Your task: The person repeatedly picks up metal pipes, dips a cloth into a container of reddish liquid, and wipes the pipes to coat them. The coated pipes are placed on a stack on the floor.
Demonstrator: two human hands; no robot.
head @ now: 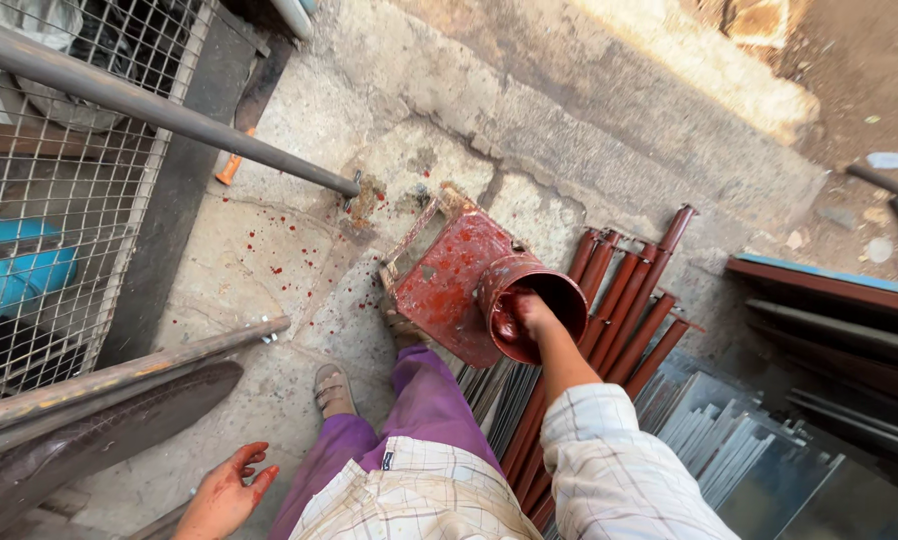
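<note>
Paint can [531, 305], round and coated in red, sits on a red-stained metal stand [444, 280] on the concrete floor [269, 250]. My right hand [529, 312] reaches into the can's mouth, fingers curled inside; I cannot tell what they grip. Just right of the can lie red-painted metal rods [629, 300]. Well to the lower left of the can, my left hand [227, 495] hangs released, fingers loose, smeared with red paint.
</note>
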